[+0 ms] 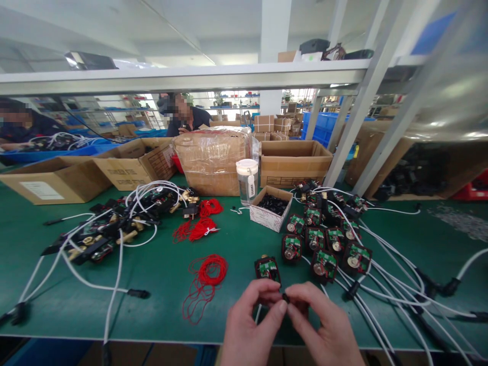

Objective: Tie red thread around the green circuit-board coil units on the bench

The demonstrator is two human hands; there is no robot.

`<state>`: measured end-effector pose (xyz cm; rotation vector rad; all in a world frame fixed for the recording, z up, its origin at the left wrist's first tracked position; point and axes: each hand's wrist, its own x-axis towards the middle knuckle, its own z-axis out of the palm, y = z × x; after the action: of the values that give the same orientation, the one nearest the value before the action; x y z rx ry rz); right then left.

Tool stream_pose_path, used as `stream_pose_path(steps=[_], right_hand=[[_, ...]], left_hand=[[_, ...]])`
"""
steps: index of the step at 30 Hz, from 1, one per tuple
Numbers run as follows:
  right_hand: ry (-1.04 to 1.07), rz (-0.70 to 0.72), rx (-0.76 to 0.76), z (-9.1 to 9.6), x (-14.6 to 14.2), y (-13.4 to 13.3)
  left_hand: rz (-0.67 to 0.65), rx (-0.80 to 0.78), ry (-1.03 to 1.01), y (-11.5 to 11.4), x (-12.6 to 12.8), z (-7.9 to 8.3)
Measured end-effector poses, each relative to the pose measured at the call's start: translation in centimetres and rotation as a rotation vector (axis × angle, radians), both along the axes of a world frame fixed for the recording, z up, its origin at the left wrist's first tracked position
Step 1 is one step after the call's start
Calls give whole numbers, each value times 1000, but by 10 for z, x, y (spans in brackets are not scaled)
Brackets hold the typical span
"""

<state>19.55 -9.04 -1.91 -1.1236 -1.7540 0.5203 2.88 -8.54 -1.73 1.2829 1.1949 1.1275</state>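
Both hands meet near the front edge of the green table. My left hand point(256, 317) and my right hand point(318, 317) pinch a small black part point(284, 297) between their fingertips; its exact kind is too small to make out. Just beyond the fingers lies a black housing with a green circuit board point(268, 268), its near side partly hidden by my left hand. To the right stand several similar housings with circuit boards point(324, 263), trailing white cables point(381, 292). A small box of black parts point(263, 219) sits farther back.
Red wire bundles point(212, 270) lie left of my hands. Brass-fitted assemblies with white cables point(99, 239) are piled at left. Cardboard boxes point(213, 162) and a lidded coffee jar point(247, 183) line the back. Metal posts point(356, 101) rise at right. Two people point(186, 114) are across the table.
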Motion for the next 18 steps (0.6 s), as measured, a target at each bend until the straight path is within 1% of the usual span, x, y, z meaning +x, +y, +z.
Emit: stream_pose_path(steps=[5,8,10,13,15,16,18], right_hand=[[-131,41,175,-1,0,0],[-118,13,195,-5,-1,0],[-65,-51,134,-8,-2,2],[20,-148,-3,-11,-4,8],[50,-168,-96,-12,-6,13],[58,-168,-138,-13,-7,16],[64,-171,-210,-13,-11,20]], left_hand=[[29,130,169,-2,1,1],[18,214,243,-4,-1,-2],[36,294,304,-4,-5,-5],[182,427,448,2,-12,-9],[255,483,558,10,-15,-13],[254,497,607,14,-16,-16],[193,507,680,22,-16,-21]])
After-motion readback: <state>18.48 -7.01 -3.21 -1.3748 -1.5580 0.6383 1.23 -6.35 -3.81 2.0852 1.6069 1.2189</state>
